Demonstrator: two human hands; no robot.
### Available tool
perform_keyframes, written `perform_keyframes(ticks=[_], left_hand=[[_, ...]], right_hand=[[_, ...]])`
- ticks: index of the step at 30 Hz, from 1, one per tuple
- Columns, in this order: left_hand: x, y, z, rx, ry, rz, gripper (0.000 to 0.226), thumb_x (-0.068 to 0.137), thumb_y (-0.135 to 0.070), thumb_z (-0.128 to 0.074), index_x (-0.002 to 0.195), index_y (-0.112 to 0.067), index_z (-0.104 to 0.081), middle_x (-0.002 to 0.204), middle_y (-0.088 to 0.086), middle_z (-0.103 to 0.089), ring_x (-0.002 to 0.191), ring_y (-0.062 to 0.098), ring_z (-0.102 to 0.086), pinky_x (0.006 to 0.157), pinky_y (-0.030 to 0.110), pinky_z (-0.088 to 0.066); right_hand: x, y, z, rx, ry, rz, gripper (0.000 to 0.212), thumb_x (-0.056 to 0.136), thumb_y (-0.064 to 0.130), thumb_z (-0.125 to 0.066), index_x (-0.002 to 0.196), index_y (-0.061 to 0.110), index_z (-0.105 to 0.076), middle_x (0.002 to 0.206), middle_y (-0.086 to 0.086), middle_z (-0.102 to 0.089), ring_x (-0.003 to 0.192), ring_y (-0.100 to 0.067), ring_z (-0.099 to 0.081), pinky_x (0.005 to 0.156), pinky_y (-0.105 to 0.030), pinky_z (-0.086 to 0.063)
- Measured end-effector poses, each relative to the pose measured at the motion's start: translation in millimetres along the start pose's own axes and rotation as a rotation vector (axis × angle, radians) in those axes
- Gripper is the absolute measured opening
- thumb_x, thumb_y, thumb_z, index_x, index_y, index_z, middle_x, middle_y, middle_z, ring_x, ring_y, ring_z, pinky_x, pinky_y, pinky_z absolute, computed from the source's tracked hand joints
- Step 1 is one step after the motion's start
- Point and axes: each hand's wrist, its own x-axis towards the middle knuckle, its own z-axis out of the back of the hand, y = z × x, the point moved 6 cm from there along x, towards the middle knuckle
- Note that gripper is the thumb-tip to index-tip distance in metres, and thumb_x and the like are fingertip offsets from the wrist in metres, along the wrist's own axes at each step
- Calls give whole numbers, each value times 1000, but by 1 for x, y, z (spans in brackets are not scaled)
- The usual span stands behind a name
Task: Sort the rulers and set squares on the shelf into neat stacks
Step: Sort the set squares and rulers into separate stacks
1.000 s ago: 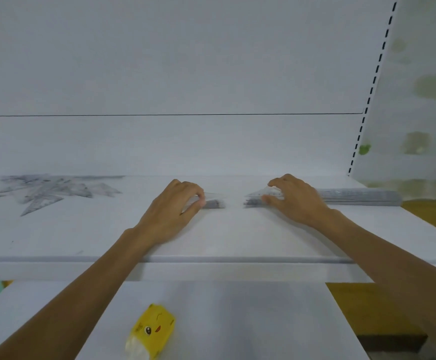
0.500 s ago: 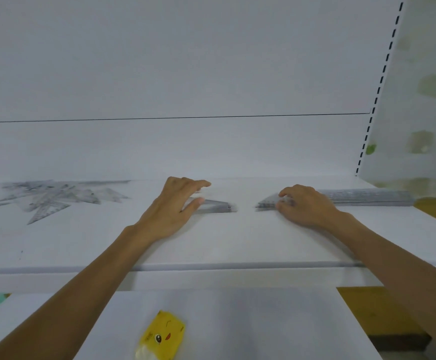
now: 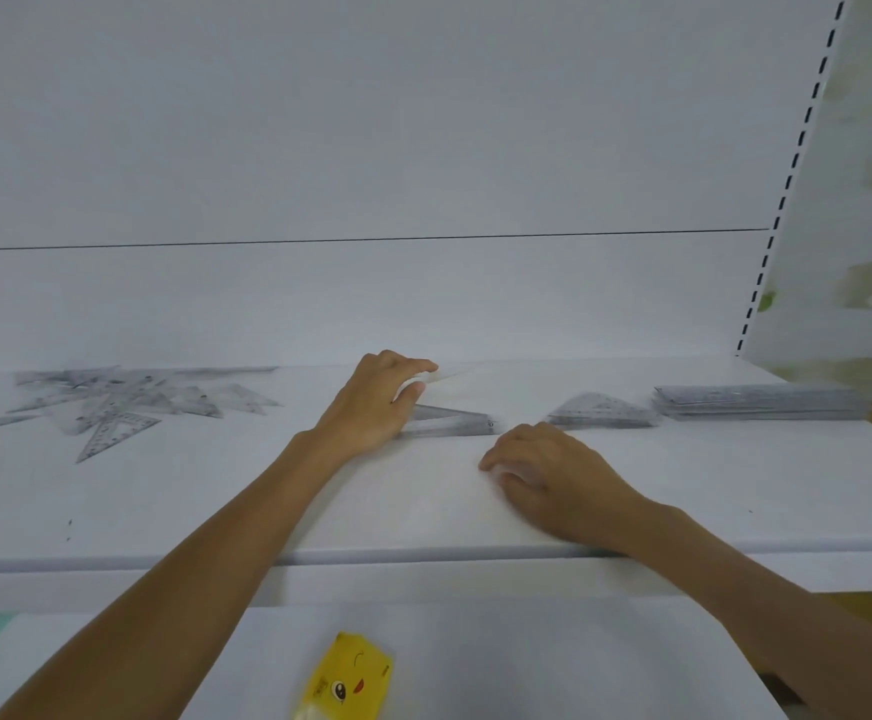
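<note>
Stock on the white shelf [image 3: 735, 491], every place reckoned from the ruler stack [image 3: 756, 402] at its right end.

1. Ruler stack: clear plastic, lying flat, edges squared. We count it as sorted.

2. Small set-square stack [image 3: 600, 413]: just left of the ruler stack, near it but apart, flat and fairly even.

3. Long set-square stack [image 3: 449, 424]: further left of the ruler stack, its point towards it. Our left hand [image 3: 371, 402] grips the broad end, fingers curled over the far edge and thumb on the near one.

4. Loose heap [image 3: 112, 407]: far left of the ruler stack, with pieces crossed at all angles. We judge most of the work lies here.

5. Right hand [image 3: 553, 475]: left of the ruler stack and nearer us. Its fingers are loosely curled with the tips on the board, and we see nothing in it.

6. Yellow packet [image 3: 351, 678]: below and left of the ruler stack, on the lower level. No part of the job.

Handling, in our judgement: the pieces are thin, light, stiff and slick, so a stack pushed from one side will fan out. The corners look brittle. We would take a stack by its long edges near the broad end, thumb against fingers. A single flat piece wants a fingernail under one edge.
</note>
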Motion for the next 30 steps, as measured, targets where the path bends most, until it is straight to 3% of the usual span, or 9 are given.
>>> perform_keyframes(ticks=[3, 7, 12, 23, 30], left_hand=[[0, 0, -7, 28, -22, -8, 35, 98, -24, -37, 129, -30, -49, 124, -2, -48, 120, 14, -34, 97, 27, -31], [-3, -8, -14, 43, -45, -96, 34, 97, -23, -38, 128, -30, -50, 123, -6, -48, 118, 10, -35, 92, 19, -28], [-4, -14, -27, 168, 44, -169, 35, 97, -24, -38, 129, -30, -50, 126, -4, -48, 120, 16, -37, 96, 28, -29], [-2, -6, -35, 138, 127, -88, 33, 95, -26, -40, 128, -27, -48, 122, -4, -54, 114, 15, -43, 92, 27, -33], [-7, -6, -20, 130, 13, -79, 34, 93, -31, -47, 126, -24, -51, 132, -6, -48, 124, 12, -38, 95, 20, -22]], right_hand=[[0, -1, 2, 85, -33, -38, 23, 92, 29, -48, 110, 29, -61, 118, 12, -55, 112, -10, -47, 96, -25, -35], [-3, 4, 0, 6, -30, -4, 24, 94, 31, -43, 112, 27, -59, 118, 11, -56, 107, -12, -46, 92, -25, -36], [-3, 6, 0, -26, -34, 15, 27, 95, 29, -40, 115, 25, -58, 118, 10, -57, 105, -13, -46, 91, -26, -37], [-5, 6, -2, -62, -50, 41, 29, 96, 26, -36, 116, 24, -57, 118, 11, -57, 104, -14, -46, 87, -27, -38], [-2, 4, -2, -11, -23, 21, 28, 94, 21, -39, 114, 23, -59, 120, 7, -57, 108, -16, -46, 94, -33, -38]])
